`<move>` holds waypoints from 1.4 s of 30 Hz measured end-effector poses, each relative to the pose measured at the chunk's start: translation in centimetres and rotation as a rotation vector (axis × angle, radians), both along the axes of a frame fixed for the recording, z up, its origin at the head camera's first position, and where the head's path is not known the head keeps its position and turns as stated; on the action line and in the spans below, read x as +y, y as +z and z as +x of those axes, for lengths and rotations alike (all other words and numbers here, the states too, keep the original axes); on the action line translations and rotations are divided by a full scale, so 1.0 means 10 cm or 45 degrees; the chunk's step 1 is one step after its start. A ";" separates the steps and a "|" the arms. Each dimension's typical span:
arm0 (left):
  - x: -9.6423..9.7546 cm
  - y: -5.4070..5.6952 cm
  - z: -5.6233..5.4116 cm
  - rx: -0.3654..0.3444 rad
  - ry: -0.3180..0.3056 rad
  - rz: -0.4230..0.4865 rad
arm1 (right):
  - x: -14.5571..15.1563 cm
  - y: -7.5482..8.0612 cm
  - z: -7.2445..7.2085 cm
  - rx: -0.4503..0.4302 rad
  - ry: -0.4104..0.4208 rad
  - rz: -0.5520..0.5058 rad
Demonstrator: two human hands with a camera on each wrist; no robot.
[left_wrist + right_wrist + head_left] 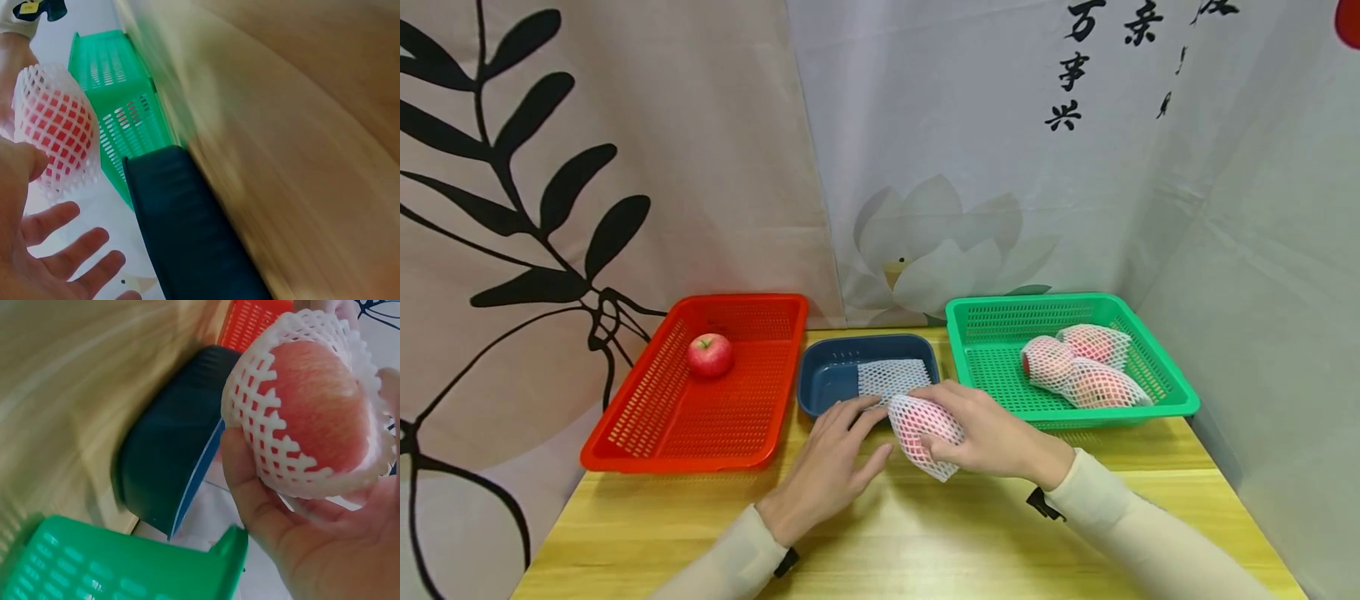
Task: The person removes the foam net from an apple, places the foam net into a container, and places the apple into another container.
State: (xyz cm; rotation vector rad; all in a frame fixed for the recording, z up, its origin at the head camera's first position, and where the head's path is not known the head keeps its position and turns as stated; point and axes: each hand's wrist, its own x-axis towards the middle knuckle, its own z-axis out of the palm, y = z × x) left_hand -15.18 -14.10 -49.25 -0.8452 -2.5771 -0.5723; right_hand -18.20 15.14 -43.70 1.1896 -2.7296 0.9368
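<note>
Gripped netted apple (922, 433) in right hand (992, 433), just in front of blue tray (829, 383), likely to steady it. Spread left hand (831, 462) alongside, gripping nothing, presumably to stay free for support.

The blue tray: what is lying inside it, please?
White foam netting lies in the right part of the blue tray. What is beneath it cannot be seen, and the left hand hides part of the near edge.
</note>
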 end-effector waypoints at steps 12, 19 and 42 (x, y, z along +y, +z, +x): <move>-0.10 -0.09 0.07 -0.034 0.018 -0.045 | -0.09 -0.25 0.02 -0.151 0.008 0.072; -0.15 -0.09 0.08 -0.071 0.017 -0.034 | -0.14 -0.35 -0.01 -0.239 0.019 0.102; -0.17 -0.19 0.07 -0.228 0.033 0.019 | -0.09 -0.46 -0.01 -0.251 -0.031 0.087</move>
